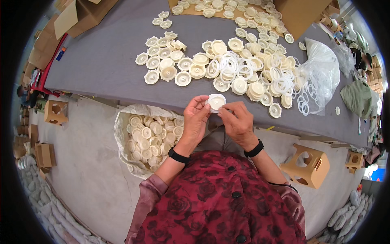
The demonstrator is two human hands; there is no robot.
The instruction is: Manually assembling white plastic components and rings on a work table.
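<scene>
In front of me, just off the near edge of the table, I hold a cream round plastic cap (217,102) with a white rim that looks like a sealing ring. Fingers and thumb of my left hand (196,121) are closed on its left side. My right hand (239,124) pinches at its right edge, its fingertips partly hidden. Beyond both hands lie many similar cream caps (183,78), in loose rows and piles. Thin white rings (228,64) are heaped on them, and more spill from a clear plastic bag (325,61) at the right.
The grey-covered table (109,53) spans the space ahead. A white woven sack (122,140) full of caps stands on the floor at my left. Cardboard boxes (83,16) sit at the far left, and an open carton (302,16) spills caps at the back. A cardboard stool (306,164) stands at right.
</scene>
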